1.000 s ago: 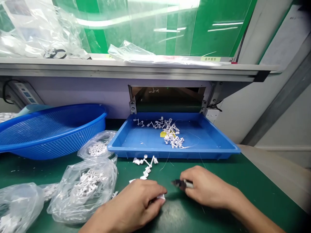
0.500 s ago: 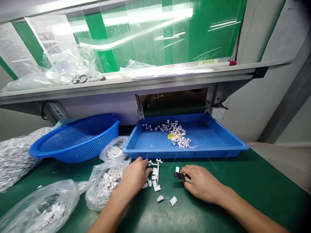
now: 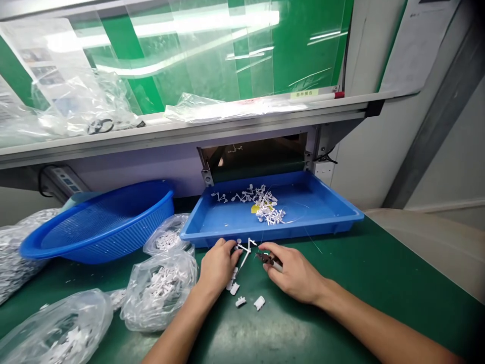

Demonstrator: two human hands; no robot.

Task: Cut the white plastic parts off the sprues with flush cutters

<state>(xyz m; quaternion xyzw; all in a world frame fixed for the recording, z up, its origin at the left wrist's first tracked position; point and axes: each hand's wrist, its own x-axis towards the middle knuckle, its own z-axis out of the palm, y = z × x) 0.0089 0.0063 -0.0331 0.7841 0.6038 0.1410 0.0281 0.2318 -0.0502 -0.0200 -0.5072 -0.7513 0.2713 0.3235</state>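
Observation:
Between the thumb and fingers of my left hand [image 3: 216, 266] is a white plastic sprue [image 3: 247, 251], its branches pointing up and to the right. My right hand [image 3: 297, 273] is closed round a pair of small side cutters [image 3: 267, 260], whose dark jaws point left at the sprue and stand slightly apart from it. Below my left hand, small white clip-like parts [image 3: 234, 288] lie bunched on the green table. Two more lie nearer to me, a clip on its side [image 3: 240, 302] and a flatter clip [image 3: 259, 303].
A blue tray [image 3: 329, 222] with a heap of white sprues [image 3: 270, 213] stands ahead. To the left are a blue basket [image 3: 151, 222] and clear bags of white parts [image 3: 161, 288]. Behind the tray, a conveyor opening [image 3: 261, 164] sits under a shelf [image 3: 182, 136].
My right hand has brought the cutters left, close to the sprue. My left hand has lifted and tilted the sprue away from the loose parts. The whole view has shifted.

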